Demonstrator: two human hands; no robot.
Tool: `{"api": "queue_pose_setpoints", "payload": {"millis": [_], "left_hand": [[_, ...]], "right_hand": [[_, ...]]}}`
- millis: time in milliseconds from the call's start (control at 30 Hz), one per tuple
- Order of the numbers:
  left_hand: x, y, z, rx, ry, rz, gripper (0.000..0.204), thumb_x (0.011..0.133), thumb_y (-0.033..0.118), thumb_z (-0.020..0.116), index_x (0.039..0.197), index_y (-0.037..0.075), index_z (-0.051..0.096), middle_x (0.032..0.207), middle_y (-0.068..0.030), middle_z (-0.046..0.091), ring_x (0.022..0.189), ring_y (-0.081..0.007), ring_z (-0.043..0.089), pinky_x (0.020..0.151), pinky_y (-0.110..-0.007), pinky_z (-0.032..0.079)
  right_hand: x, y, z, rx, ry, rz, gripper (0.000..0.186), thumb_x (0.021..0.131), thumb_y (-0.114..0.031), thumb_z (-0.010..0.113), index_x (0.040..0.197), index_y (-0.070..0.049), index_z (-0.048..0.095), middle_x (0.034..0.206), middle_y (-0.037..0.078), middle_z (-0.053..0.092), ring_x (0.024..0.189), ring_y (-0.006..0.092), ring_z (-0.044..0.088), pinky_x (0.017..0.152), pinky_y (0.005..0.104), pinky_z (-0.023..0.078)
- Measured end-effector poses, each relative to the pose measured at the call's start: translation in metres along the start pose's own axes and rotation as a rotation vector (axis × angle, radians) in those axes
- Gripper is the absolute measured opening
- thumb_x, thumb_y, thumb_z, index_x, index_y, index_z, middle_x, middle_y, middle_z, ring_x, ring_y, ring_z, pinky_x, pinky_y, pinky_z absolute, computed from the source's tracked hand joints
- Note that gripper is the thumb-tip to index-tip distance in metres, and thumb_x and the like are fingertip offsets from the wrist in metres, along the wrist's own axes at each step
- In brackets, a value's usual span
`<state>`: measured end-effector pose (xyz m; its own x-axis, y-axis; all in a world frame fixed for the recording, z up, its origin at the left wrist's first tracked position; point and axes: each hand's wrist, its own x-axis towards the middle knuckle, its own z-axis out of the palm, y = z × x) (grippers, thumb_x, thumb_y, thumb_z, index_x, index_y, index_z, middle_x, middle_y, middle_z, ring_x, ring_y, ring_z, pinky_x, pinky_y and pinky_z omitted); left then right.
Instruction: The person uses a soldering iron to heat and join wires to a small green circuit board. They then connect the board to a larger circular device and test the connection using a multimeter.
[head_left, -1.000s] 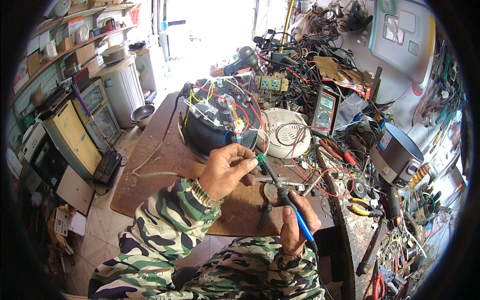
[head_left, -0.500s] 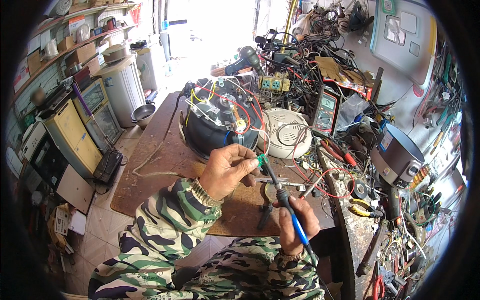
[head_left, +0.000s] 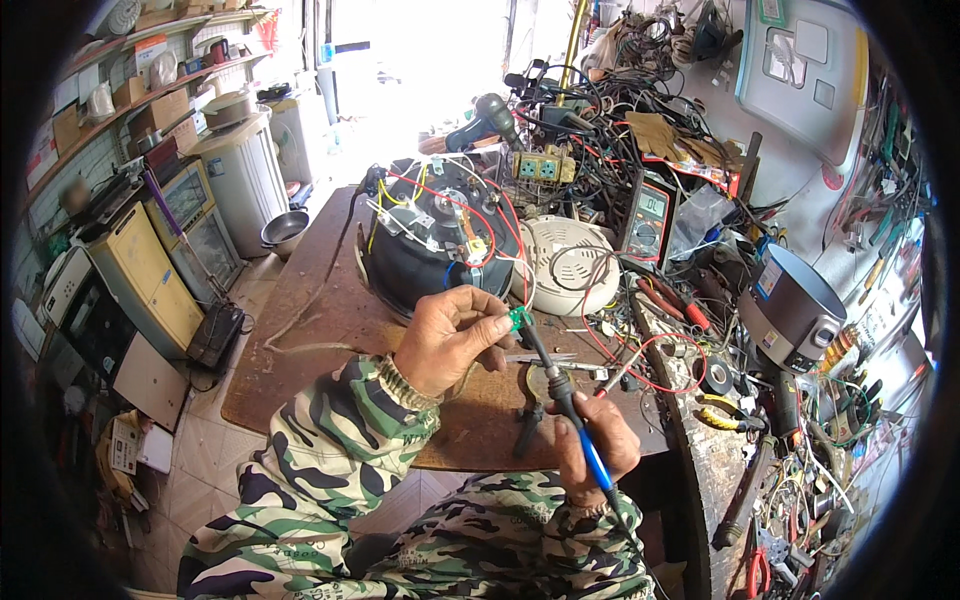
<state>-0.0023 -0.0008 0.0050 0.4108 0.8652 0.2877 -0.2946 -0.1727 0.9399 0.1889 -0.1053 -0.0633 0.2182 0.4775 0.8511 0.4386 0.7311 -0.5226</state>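
Note:
Between thumb and fingers, my left hand [head_left: 455, 338] pinches a small green circuit board [head_left: 519, 318]. My right hand [head_left: 600, 450] grips a soldering iron [head_left: 594, 455] with a blue and black handle. Its tip reaches up to the board and seems to touch it, though the contact point is too small to make out. Just beyond my left hand sits an upturned black appliance body [head_left: 410, 270] with red, yellow and white wires on its underside. A round cream-coloured vented cover [head_left: 570, 265] lies beside it on the right.
The brown wooden table [head_left: 310, 400] carries tweezers [head_left: 540, 357] and a dark curved tool. A multimeter [head_left: 649, 215] stands behind, its red lead looping over the right side. Pliers [head_left: 728, 414], a grey pot-shaped housing [head_left: 797, 300] and tangled cables crowd the right. A pan [head_left: 287, 230] rests at the far left.
Both hands stay nearly in place, with the board and iron tip shifted very slightly left. The view has moved a little; nothing has been taken up or let go.

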Motion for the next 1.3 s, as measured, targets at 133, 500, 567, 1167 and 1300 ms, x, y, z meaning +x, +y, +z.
{"api": "queue_pose_setpoints", "payload": {"millis": [133,500,567,1167,1300], "left_hand": [[0.001,-0.002,-0.001,-0.006,-0.004,0.006,0.016,0.096,0.009,0.065,0.103,-0.004,0.060,0.084,-0.0115,0.069,0.066,-0.0151,0.067,0.058,-0.026,0.055],[0.001,-0.002,0.001,0.027,0.014,0.021,0.016,0.095,0.008,0.065,0.103,-0.005,0.060,0.085,-0.0120,0.069,0.066,-0.0152,0.067,0.058,-0.026,0.056],[0.000,-0.002,0.000,0.025,0.010,0.022,0.016,0.095,0.008,0.066,0.103,-0.005,0.060,0.085,-0.0118,0.069,0.066,-0.0152,0.067,0.058,-0.026,0.056],[0.000,-0.002,0.000,0.056,-0.011,0.025,0.015,0.096,0.007,0.065,0.102,-0.005,0.059,0.084,-0.0120,0.068,0.068,-0.0156,0.067,0.059,-0.027,0.056],[-0.002,0.001,0.003,0.192,-0.011,0.169,0.014,0.096,0.006,0.064,0.103,-0.005,0.059,0.084,-0.0103,0.068,0.069,-0.0143,0.067,0.061,-0.027,0.056]], "right_hand": [[0.005,-0.003,0.001,-0.114,-0.037,-0.141,0.030,0.074,0.001,0.078,0.101,0.007,0.067,0.080,0.021,0.070,0.069,0.0271,0.071,0.063,0.0312,0.055],[-0.005,-0.013,0.004,0.248,0.076,0.235,0.029,0.093,-0.009,0.065,0.115,0.008,0.058,0.096,0.022,0.069,0.082,0.0275,0.072,0.078,0.0346,0.054],[-0.004,-0.015,0.004,0.225,0.061,0.249,0.029,0.092,-0.010,0.065,0.114,0.008,0.059,0.095,0.021,0.069,0.081,0.0271,0.072,0.078,0.0341,0.054],[-0.001,-0.016,0.006,0.328,0.136,0.397,0.026,0.092,-0.011,0.065,0.108,0.009,0.060,0.096,0.022,0.069,0.079,0.0278,0.072,0.076,0.0354,0.056],[0.001,-0.009,0.005,0.554,0.193,0.503,0.026,0.095,-0.017,0.063,0.108,0.005,0.060,0.094,0.019,0.068,0.076,0.0250,0.068,0.070,0.0367,0.058]]}}
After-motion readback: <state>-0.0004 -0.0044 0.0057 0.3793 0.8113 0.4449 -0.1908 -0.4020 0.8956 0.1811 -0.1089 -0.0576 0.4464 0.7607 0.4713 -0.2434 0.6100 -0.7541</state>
